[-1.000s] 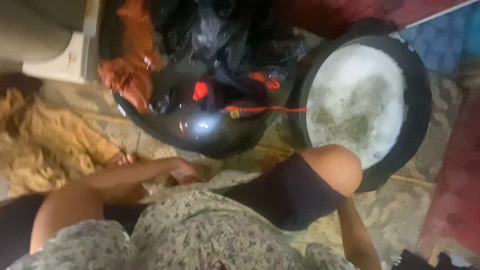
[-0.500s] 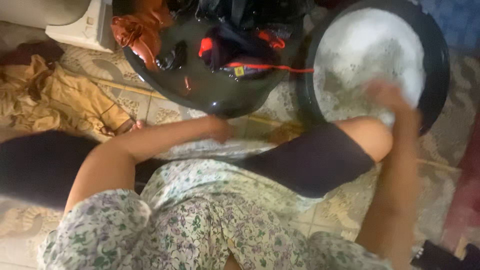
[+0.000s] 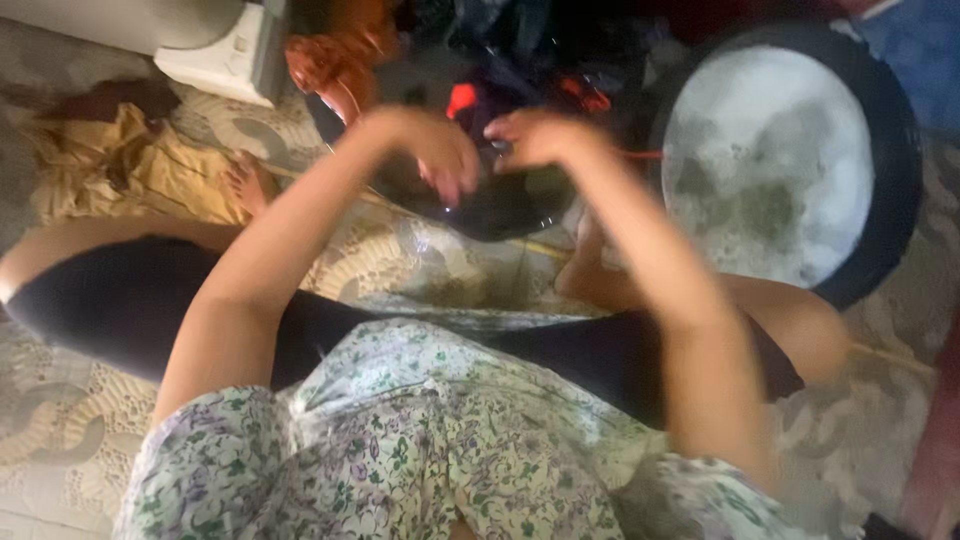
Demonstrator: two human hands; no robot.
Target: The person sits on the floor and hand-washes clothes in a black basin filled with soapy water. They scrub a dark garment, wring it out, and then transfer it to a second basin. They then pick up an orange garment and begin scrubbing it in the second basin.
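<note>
The dark basin [image 3: 490, 200] sits on the patterned floor just in front of the person's knees, holding dark wet clothes [image 3: 530, 85] with red and orange patches among them. Both hands hover over the near rim of this basin. The left hand [image 3: 440, 150] hangs with fingers drooping down toward the basin's inside, loosely spread; motion blur hides whether it pinches any cloth, so its grip cannot be told. The right hand [image 3: 540, 135] is close beside it, nearly touching, fingers curled inward over something dark at the basin's edge; whether it truly grips is also unclear from the blur.

To the right of the basin, just beside it, stands a black tub [image 3: 895, 150] filled with white foamy water [image 3: 770, 160]. To the left of the basin an orange cloth [image 3: 335, 50] lies against its far rim, and farther left a heap of yellow fabric [image 3: 130, 170] rests on the floor, with a bare foot [image 3: 245, 180] between that heap and the basin. Beyond the yellow heap, a white appliance corner [image 3: 215, 45] shows. Nearest the camera, below the basin, are the person's black leggings [image 3: 130, 300] and a floral dress [image 3: 400, 450]
</note>
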